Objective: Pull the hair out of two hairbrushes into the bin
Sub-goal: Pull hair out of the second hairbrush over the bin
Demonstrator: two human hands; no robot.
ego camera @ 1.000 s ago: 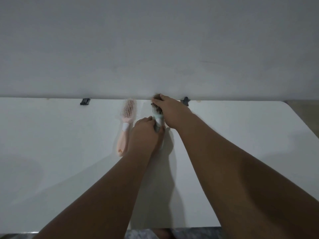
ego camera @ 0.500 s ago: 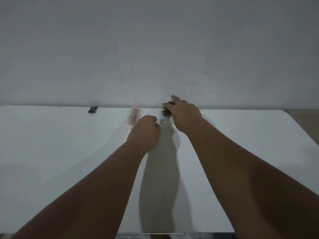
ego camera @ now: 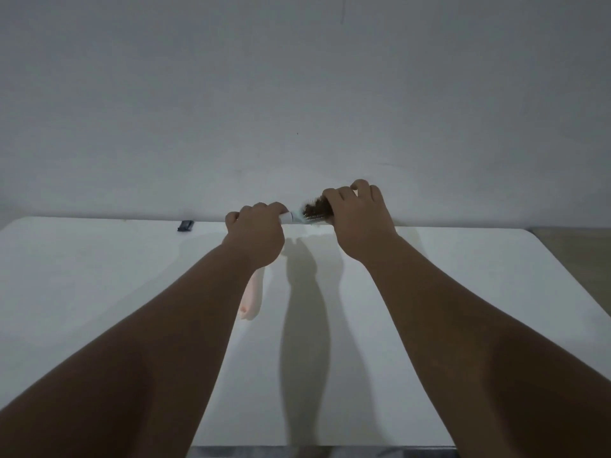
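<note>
A pale teal hairbrush (ego camera: 305,217) full of dark brown hair is lifted above the white table (ego camera: 463,292), lying sideways between my hands. My left hand (ego camera: 256,234) grips its handle. My right hand (ego camera: 358,219) curls over the bristle head, fingers on the hair (ego camera: 315,209). A pink hairbrush (ego camera: 253,299) lies on the table under my left forearm; only its handle shows. No bin is in view.
A small dark clip (ego camera: 185,225) sits at the table's back edge, left of my hands. A plain grey wall rises right behind the table. The table's rounded right corner meets a beige floor strip at the far right.
Both hands lifted the teal brush off the table and turned it sideways. The view tilted up, so the pink brush's head is now hidden behind my left arm.
</note>
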